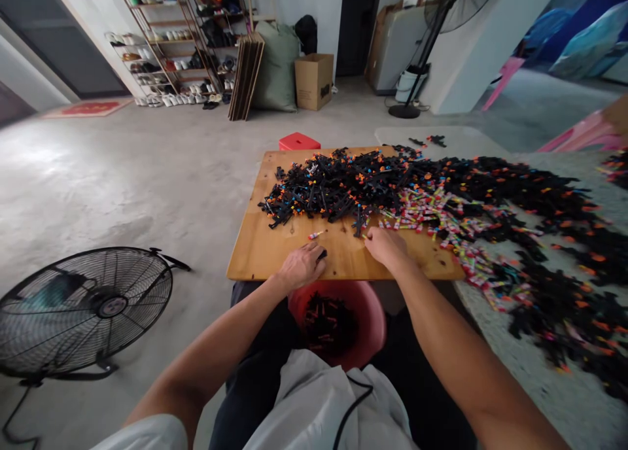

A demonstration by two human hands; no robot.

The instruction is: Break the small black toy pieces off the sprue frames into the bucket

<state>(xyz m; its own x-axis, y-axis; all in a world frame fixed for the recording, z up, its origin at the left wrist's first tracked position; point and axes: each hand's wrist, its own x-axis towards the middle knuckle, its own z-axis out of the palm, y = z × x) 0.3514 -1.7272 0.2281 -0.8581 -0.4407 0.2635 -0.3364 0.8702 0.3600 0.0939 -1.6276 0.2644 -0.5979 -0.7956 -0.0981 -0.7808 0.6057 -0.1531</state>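
Observation:
My left hand (301,267) rests at the near edge of the wooden board, its fingers closed on a small black plastic piece (322,254). To the right, my right hand (386,244) pinches a small yellow-tipped piece (366,236), mostly hidden by the fingers. Just beyond my left hand lies a single small printed tube (314,235). A heap of black toy guns (338,185) with orange and blue tips covers the far part of the board. Pink, white and yellow tubes (432,208) are piled beyond and right of my right hand.
Below the wooden board (255,254), a pink bucket (375,316) with dark pieces inside stands between my legs. More toy guns (540,188) spread over the grey surface at right. A floor fan (112,306) is at left; a red stool (299,141) stands behind the board.

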